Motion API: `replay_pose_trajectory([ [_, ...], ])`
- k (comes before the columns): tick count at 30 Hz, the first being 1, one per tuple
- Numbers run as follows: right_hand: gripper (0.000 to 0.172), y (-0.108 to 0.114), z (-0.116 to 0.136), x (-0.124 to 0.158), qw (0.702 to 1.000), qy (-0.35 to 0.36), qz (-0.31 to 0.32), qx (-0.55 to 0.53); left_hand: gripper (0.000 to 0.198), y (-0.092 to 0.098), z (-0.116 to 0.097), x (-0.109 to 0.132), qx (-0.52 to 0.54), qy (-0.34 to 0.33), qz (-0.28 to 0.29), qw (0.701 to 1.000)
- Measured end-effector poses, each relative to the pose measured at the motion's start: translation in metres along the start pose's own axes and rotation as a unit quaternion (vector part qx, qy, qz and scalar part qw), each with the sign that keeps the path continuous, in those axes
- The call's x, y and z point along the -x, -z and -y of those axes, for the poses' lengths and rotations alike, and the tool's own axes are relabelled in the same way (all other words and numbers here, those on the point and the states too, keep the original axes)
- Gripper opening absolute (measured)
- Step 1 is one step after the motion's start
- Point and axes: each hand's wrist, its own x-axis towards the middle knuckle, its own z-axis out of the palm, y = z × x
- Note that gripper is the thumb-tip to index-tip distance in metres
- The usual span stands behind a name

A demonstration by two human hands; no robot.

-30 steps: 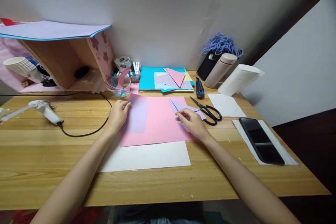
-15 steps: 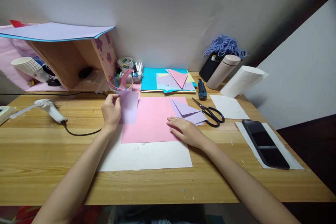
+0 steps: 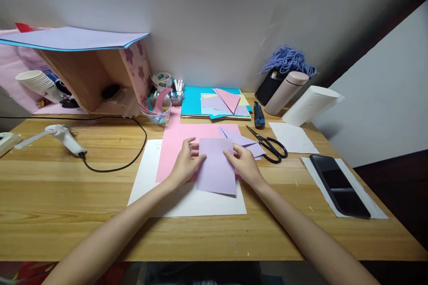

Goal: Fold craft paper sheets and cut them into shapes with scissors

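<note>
A lilac sheet of paper (image 3: 216,167) is held up between my two hands, tilted, above the pink paper (image 3: 177,142). My left hand (image 3: 186,161) pinches its left edge, thumb in front. On the right edge, my right hand (image 3: 245,163) grips it the same way, with the fingers behind. Under the pink paper lies a larger white sheet (image 3: 214,207). Several folded lilac pieces (image 3: 249,142) rest just beyond my right hand, partly covered by it. Black-handled scissors (image 3: 272,147) lie beside them, touching the pieces.
A hot glue gun (image 3: 67,140) with a looping cord lies left. At the back stand an open box (image 3: 133,67), a plastic cup (image 3: 157,111) and a blue folder (image 3: 194,102) bearing paper pieces. A utility knife (image 3: 258,115), bottle (image 3: 286,93), paper roll (image 3: 309,104) and phone (image 3: 339,185) are right.
My left hand has brought the lilac sheet from the left, near the plastic cup, to the middle. My right hand has lifted off the pink paper and taken the sheet's right edge.
</note>
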Motion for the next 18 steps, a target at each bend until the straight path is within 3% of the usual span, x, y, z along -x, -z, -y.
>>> replay_pose_trajectory([
  [2, 0.029, 0.003, -0.003, -0.003, 0.995, 0.03, -0.038, 0.086, 0.063, 0.01, 0.001, -0.003, -0.124, -0.097, 0.014, 0.987],
  [4, 0.028, 0.006, -0.006, -0.008, 0.981, 0.074, -0.055, 0.168, 0.053, 0.022, -0.001, -0.006, -0.23, -0.182, 0.065, 0.954],
  [7, 0.033, 0.007, -0.011, -0.014, 0.951, 0.149, -0.056, 0.264, 0.036, 0.034, -0.005, -0.01, -0.304, -0.242, 0.15, 0.909],
  [9, 0.037, 0.005, -0.014, -0.018, 0.931, 0.195, -0.031, 0.307, 0.035, 0.035, -0.007, -0.01, -0.325, -0.255, 0.17, 0.895],
  [12, 0.043, 0.001, -0.012, -0.019, 0.904, 0.246, 0.024, 0.348, 0.039, 0.03, -0.005, -0.009, -0.348, -0.252, 0.155, 0.889],
  [18, 0.04, -0.01, -0.008, -0.009, 0.866, 0.303, 0.094, 0.386, 0.059, 0.02, 0.0, -0.005, -0.322, -0.199, 0.105, 0.919],
])
